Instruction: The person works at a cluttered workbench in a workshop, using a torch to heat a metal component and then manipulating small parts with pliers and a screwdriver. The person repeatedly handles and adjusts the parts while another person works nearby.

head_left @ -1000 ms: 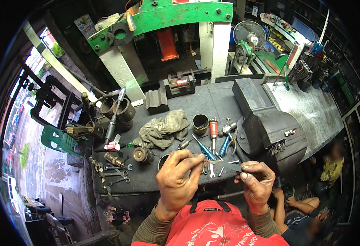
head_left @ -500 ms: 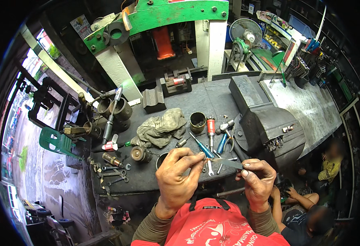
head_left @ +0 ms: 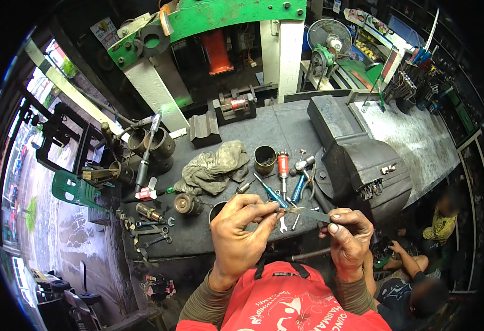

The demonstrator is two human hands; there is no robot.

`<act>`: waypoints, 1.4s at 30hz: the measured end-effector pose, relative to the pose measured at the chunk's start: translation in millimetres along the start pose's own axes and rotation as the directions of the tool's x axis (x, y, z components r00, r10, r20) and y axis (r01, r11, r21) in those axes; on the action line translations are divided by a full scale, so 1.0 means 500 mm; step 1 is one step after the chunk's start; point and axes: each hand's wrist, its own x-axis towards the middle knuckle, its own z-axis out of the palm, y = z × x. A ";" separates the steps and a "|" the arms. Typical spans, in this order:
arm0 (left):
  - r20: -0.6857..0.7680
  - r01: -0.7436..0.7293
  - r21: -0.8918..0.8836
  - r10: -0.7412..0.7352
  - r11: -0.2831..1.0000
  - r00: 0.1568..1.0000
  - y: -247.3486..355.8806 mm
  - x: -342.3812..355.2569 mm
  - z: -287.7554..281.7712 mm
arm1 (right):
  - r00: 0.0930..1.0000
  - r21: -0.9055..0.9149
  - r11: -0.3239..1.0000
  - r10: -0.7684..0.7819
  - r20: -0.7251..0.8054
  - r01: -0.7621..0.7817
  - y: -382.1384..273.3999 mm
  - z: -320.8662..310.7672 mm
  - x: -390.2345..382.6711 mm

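In front of my chest, above the near edge of the dark workbench [head_left: 198, 238], both hands are raised. My left hand [head_left: 241, 231] pinches a small copper-coloured part [head_left: 282, 210] between thumb and fingertips; its exact kind is too small to make out. From the closed fingers of my right hand [head_left: 349, 236] a thin, flat grey metal strip [head_left: 312, 214] points left, its tip against or very near the small part. Below them on the bench lie an open-ended wrench [head_left: 283, 225], a blue-handled screwdriver [head_left: 272, 190] and pliers [head_left: 309, 187].
A crumpled grey rag [head_left: 214, 165], a metal can of small parts [head_left: 265, 159] and a red-bodied tool [head_left: 283, 165] lie farther back. Wrenches [head_left: 156, 240] are at left. A large black vise [head_left: 363, 165] stands at right. Two people sit low at right, one in dark clothing [head_left: 399, 298].
The strip has tilted slightly and its tip has shifted a little against the small part. My right hand has moved slightly; the left keeps its pinch. The view has shifted a little.
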 end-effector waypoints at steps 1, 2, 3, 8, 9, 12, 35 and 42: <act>0.007 0.024 -0.035 -0.024 0.999 1.000 -0.001 -0.001 0.002 | 1.000 0.005 1.000 -0.010 0.015 0.010 0.000 0.000 0.001; 0.015 0.052 -0.073 -0.051 0.996 0.999 -0.003 -0.003 0.003 | 1.000 -0.013 1.000 -0.009 0.012 0.009 0.001 -0.001 0.001; 0.022 0.092 -0.118 -0.090 0.989 0.996 -0.004 -0.004 0.004 | 1.000 -0.019 1.000 -0.012 0.014 0.013 0.000 -0.001 0.002; 0.108 0.259 -0.371 -0.235 0.892 0.966 -0.005 -0.008 0.006 | 0.999 0.075 0.997 -0.028 -0.030 0.030 -0.005 -0.001 -0.002; 0.132 0.294 -0.402 -0.263 0.867 0.956 -0.003 -0.008 0.006 | 1.000 0.060 0.998 -0.011 -0.028 0.012 -0.007 0.000 -0.003; 0.196 0.365 -0.456 -0.308 0.812 0.931 0.003 -0.008 0.008 | 1.000 0.051 0.999 -0.008 -0.008 0.008 -0.012 0.003 -0.007; 0.370 0.519 -0.458 -0.376 0.721 0.849 0.011 0.006 0.039 | 0.986 0.129 0.989 -0.049 -0.160 0.070 -0.066 -0.042 -0.039; 0.484 0.463 -0.465 -0.221 0.755 0.847 -0.026 0.130 0.160 | 0.927 0.226 0.958 -0.087 -0.366 0.179 -0.152 -0.151 -0.093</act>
